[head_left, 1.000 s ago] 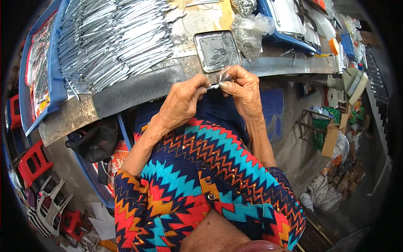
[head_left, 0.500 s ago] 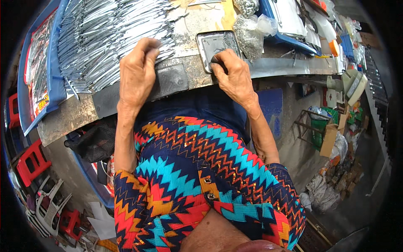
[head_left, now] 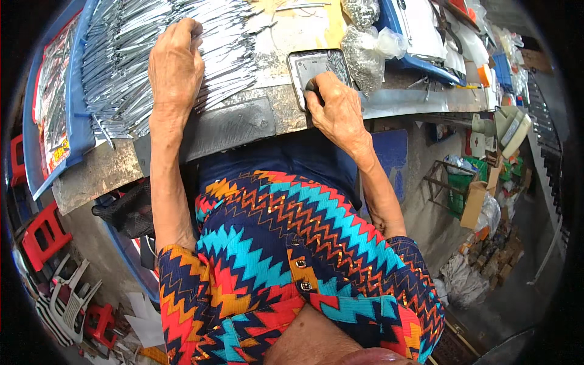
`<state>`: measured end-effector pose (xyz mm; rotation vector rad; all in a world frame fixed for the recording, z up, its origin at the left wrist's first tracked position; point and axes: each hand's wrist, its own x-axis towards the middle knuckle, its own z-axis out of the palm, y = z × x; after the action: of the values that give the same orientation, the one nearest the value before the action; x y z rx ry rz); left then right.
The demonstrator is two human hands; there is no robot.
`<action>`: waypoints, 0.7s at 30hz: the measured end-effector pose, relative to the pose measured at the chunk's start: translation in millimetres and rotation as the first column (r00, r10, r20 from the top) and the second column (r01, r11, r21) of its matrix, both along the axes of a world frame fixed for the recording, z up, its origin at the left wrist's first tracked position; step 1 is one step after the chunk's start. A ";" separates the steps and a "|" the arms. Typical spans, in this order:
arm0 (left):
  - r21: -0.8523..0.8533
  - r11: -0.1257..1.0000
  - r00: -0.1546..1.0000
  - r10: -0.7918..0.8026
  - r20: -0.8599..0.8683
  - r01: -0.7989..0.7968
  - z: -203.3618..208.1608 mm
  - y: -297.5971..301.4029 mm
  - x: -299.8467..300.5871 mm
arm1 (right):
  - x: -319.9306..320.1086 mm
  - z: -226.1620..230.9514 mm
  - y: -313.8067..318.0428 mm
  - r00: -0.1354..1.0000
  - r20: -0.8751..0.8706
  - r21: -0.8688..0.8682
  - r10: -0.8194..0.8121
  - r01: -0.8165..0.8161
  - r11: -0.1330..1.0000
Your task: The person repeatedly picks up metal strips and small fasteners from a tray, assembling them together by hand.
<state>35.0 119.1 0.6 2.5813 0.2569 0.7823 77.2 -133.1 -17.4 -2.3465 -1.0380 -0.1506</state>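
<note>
The left hand has gone farther out since half a second ago. It was at the near edge of the big heap of thin shiny metal strips; now it lies flat on top of the heap, far and left, with its fingers spread and curled a little over the strips. I cannot tell if it has pinched a strip or is only pressing down. A second ago both hands were close together in the middle, holding one small shiny piece between them.

The right hand has hardly moved. It sits on the near edge of the small grey metal tray, with its fingers bent and closed around something small and dark. What that thing is, I cannot make out.

The strips lie on a blue sheet on the worn grey workbench, to the left of the tray. Past the tray, on the right, there are clear plastic bags of little metal bits. A red plastic stool stands on the floor to the left.

It looks to me like the person is working through the heap one piece at a time. The heap is still very big and the tray holds only a few bits, so I think most of the work is still left.
</note>
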 end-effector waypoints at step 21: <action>0.290 0.957 0.995 0.026 -0.099 0.004 -11.3 -2.3 29.0 | 15.4 16.5 -7.3 0.985 -0.174 0.133 0.011 0.013 0.991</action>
<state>64.0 116.8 -10.8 2.9030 0.2000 0.7406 92.5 -140.3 -0.8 -2.1956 -0.9125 -0.0136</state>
